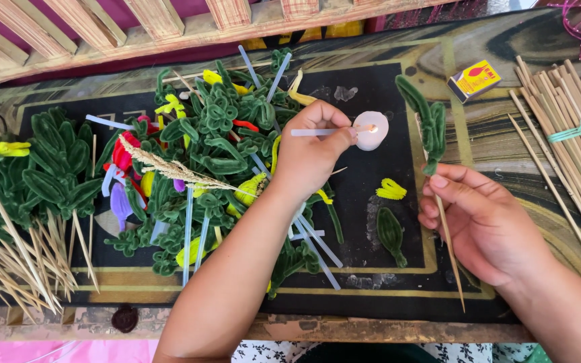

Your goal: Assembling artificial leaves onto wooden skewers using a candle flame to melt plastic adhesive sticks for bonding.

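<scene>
My left hand (309, 151) holds a clear glue stick (317, 132) level, its tip over the flame of a small white candle (371, 130). My right hand (482, 222) grips a thin wooden skewer (450, 252) that carries green pipe-cleaner leaves (428, 124) at its upper end. The skewer points down toward the table's near edge. A loose green leaf (391, 233) and a small yellow pipe-cleaner piece (391, 189) lie on the dark mat (371, 87) between my hands.
A heap of green, yellow and red pipe-cleaner shapes with glue sticks (210, 141) fills the middle left. Finished green stems on skewers (42, 195) lie at far left. A bundle of skewers (569, 128) and a matchbox (475, 80) sit at right.
</scene>
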